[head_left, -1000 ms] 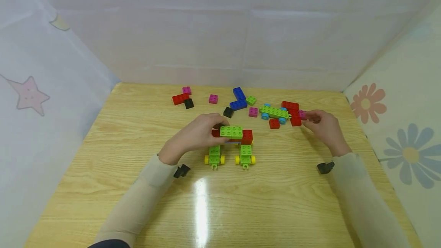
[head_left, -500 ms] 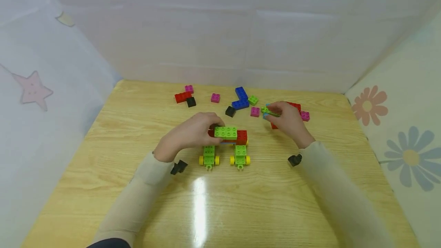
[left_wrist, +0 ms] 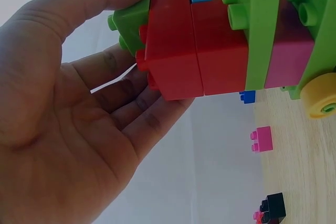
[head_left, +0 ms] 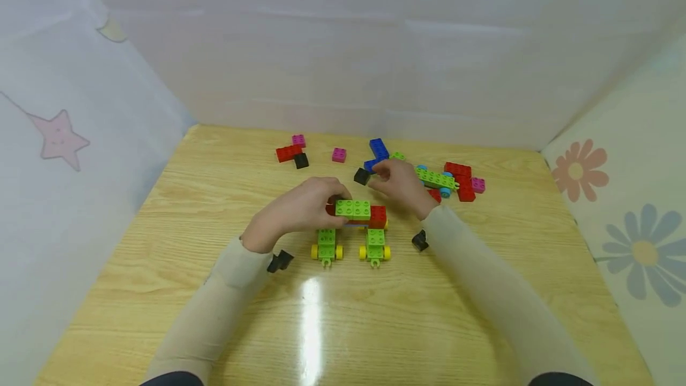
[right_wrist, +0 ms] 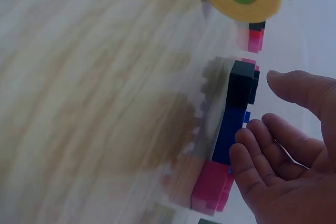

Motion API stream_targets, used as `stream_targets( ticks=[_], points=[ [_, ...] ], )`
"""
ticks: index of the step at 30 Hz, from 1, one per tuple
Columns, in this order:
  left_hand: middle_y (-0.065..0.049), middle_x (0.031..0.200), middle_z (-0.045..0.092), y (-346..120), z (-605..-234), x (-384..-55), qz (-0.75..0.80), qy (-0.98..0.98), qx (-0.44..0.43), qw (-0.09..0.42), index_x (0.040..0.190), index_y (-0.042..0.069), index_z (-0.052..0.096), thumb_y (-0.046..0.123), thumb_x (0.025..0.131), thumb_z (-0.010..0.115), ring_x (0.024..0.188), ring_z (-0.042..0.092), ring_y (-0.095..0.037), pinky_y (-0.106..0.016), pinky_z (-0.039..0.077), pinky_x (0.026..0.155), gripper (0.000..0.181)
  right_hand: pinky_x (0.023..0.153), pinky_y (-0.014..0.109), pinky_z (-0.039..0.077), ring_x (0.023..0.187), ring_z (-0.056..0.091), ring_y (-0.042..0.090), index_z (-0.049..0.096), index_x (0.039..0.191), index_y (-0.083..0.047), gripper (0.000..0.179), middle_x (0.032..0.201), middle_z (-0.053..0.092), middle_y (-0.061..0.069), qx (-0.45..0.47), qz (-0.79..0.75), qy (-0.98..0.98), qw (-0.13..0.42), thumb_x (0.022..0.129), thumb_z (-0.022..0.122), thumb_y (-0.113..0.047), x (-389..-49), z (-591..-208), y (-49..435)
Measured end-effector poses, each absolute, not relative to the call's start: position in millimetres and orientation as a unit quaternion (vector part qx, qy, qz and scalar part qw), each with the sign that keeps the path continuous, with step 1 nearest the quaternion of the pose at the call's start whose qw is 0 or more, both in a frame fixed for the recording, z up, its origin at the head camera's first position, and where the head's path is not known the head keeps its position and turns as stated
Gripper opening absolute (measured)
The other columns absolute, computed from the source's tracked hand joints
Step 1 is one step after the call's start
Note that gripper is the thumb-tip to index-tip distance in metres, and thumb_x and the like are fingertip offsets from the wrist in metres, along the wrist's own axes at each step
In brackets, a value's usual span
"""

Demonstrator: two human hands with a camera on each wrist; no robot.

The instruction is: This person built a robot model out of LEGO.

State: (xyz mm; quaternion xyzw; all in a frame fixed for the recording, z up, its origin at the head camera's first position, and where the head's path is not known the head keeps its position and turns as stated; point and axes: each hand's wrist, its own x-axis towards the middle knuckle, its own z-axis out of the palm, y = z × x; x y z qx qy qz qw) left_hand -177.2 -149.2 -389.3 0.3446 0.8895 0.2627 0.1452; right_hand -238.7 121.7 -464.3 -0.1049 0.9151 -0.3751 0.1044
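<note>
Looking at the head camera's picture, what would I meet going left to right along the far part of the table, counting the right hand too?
Red brick → lone pink brick → lone black brick → right hand → green base with blue wheels → rightmost pink brick.
</note>
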Motion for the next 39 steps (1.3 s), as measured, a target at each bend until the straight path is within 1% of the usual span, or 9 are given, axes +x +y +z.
stream_targets(
  ticks=[4,8,15,20,22,27,29,33,39],
  points=[
    [-0.003,0.118,0.074,-150.9,-390.4,-176.3,0.266,0.89,0.342,0.143,0.131,0.009,0.078,0.024,0.098,0.085,0.091,0.063,-0.019,-0.034,0.056,0.083,0.037,0.116,0.058,0.057,0.132,0.067,0.036,0.068,0.15,-0.005,0.051,0.146,0.07,0.016,-0.109,-0.361,0.919,0.118,0.106,0.078,-0.028,-243.6,-466.4,110.3],
    [-0.003,0.119,0.073,-150.3,-392.2,-175.8,0.267,0.889,0.342,0.146,0.131,0.009,0.077,0.024,0.098,0.084,0.092,0.063,-0.018,-0.034,0.056,0.084,0.037,0.118,0.059,0.056,0.138,0.065,0.036,0.065,0.154,-0.006,0.054,0.152,0.067,0.015,-0.101,-0.343,0.924,0.131,0.106,0.075,-0.028,-246.9,-470.2,101.9],
    [-0.002,0.116,0.072,-148.6,-392.4,-176.2,0.264,0.889,0.346,0.146,0.131,0.01,0.077,0.025,0.098,0.085,0.092,0.061,-0.016,-0.034,0.055,0.083,0.036,0.115,0.059,0.059,0.138,0.066,0.037,0.066,0.152,-0.004,0.054,0.152,0.068,0.017,-0.094,-0.338,0.928,0.127,0.105,0.076,-0.027,-251.2,-472.1,93.0],
    [-0.002,0.119,0.073,-148.7,-391.8,-176.3,0.262,0.891,0.341,0.148,0.133,0.01,0.077,0.026,0.099,0.085,0.095,0.063,-0.02,-0.035,0.055,0.085,0.038,0.116,0.06,0.058,0.138,0.066,0.038,0.068,0.15,-0.002,0.051,0.151,0.069,0.017,-0.101,-0.329,0.931,0.124,0.105,0.075,-0.024,-253.3,-470.5,91.2],
    [-0.003,0.122,0.073,-148.5,-391.7,-176.3,0.264,0.891,0.339,0.149,0.133,0.01,0.077,0.026,0.099,0.085,0.096,0.064,-0.022,-0.035,0.056,0.086,0.039,0.114,0.059,0.059,0.135,0.067,0.037,0.068,0.15,-0.002,0.05,0.149,0.07,0.017,-0.103,-0.329,0.931,0.124,0.106,0.075,-0.023,-253.2,-470.0,91.9],
    [-0.002,0.123,0.073,-147.3,-391.7,-177.2,0.264,0.889,0.341,0.151,0.134,0.01,0.076,0.027,0.099,0.085,0.095,0.063,-0.018,-0.035,0.056,0.086,0.04,0.097,0.052,0.066,0.109,0.074,0.033,0.066,0.152,-0.005,0.05,0.131,0.075,0.013,-0.08,-0.363,0.917,0.142,0.106,0.074,-0.023,-249.3,-466.5,97.7],
    [-0.002,0.122,0.073,-146.4,-391.6,-177.7,0.262,0.889,0.344,0.15,0.134,0.01,0.076,0.027,0.099,0.084,0.094,0.062,-0.017,-0.034,0.056,0.086,0.039,0.096,0.05,0.066,0.107,0.074,0.031,0.066,0.151,-0.006,0.05,0.128,0.075,0.012,-0.076,-0.371,0.915,0.139,0.106,0.075,-0.025,-246.8,-462.6,101.8],
    [-0.002,0.12,0.073,-145.4,-391.2,-178.9,0.261,0.888,0.348,0.147,0.133,0.01,0.077,0.027,0.099,0.084,0.093,0.062,-0.018,-0.034,0.055,0.085,0.039,0.107,0.053,0.062,0.121,0.071,0.03,0.069,0.148,-0.007,0.049,0.135,0.075,0.012,-0.083,-0.363,0.921,0.114,0.105,0.079,-0.029,-239.8,-448.9,111.4],
    [-0.003,0.122,0.074,-146.5,-391.3,-180.1,0.261,0.889,0.344,0.152,0.134,0.009,0.077,0.028,0.099,0.084,0.096,0.065,-0.023,-0.035,0.056,0.086,0.04,0.11,0.057,0.061,0.128,0.071,0.033,0.07,0.147,-0.011,0.047,0.139,0.075,0.012,-0.092,-0.365,0.919,0.117,0.107,0.077,-0.033,-222.9,-426.8,125.4]
  ],
)
